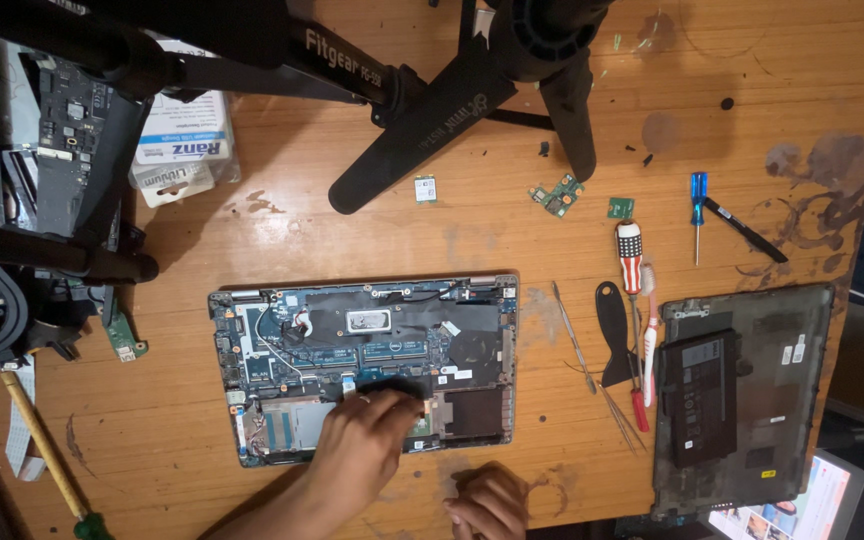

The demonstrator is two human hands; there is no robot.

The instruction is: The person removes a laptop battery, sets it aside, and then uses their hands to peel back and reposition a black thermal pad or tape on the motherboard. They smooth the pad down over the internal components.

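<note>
An opened laptop base (pixel 282 310) lies bottom-up on the wooden table, its blue board, heat pipe and cables exposed. My left hand (pixel 362 445) reaches in from the lower left. Its fingertips are bunched on a small part by the black strip at the lower middle of the base, and the hand hides what they touch. My right hand (pixel 489 502) rests curled on the table just below the base's front edge, with nothing seen in it.
The removed bottom cover (pixel 792 330) with a black battery (pixel 700 400) on it lies to the right. Between cover and laptop lie a striped-handle screwdriver (pixel 630 260), a black pry tool (pixel 612 330), tweezers (pixel 574 335) and a toothbrush (pixel 649 345). Tripod legs (pixel 432 110) cross the top.
</note>
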